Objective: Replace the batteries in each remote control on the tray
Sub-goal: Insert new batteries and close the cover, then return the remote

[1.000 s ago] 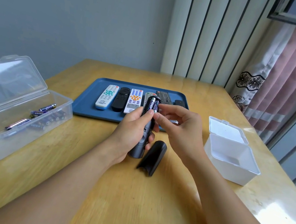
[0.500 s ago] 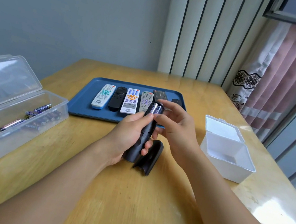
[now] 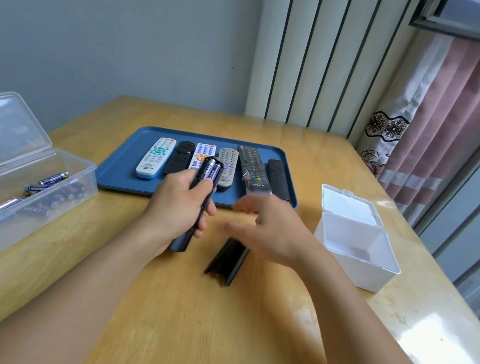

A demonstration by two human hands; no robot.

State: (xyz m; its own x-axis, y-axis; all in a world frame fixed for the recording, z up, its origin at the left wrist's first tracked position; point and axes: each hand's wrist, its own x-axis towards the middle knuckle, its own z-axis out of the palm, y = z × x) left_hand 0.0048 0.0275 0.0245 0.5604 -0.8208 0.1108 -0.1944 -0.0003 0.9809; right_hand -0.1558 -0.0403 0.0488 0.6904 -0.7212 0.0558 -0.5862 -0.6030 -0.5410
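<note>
A wooden table (image 3: pixel 208 334) carries a clear plastic bin (image 3: pixel 18 203) of loose batteries (image 3: pixel 51 193) at left, lid raised, and an open white box (image 3: pixel 358 241) at right. Between them, toward the far edge, a blue tray (image 3: pixel 118 169) holds six remote controls (image 3: pixel 156 157) side by side. In front of the tray the left hand (image 3: pixel 176 209) grips a black remote (image 3: pixel 198 206), tilted with its uncovered compartment up, two batteries (image 3: pixel 212 171) seated inside. The right hand (image 3: pixel 269 227), motion-blurred, hovers fingers loosely spread and holding nothing, above the detached battery cover (image 3: pixel 226 261) lying on the table.
</note>
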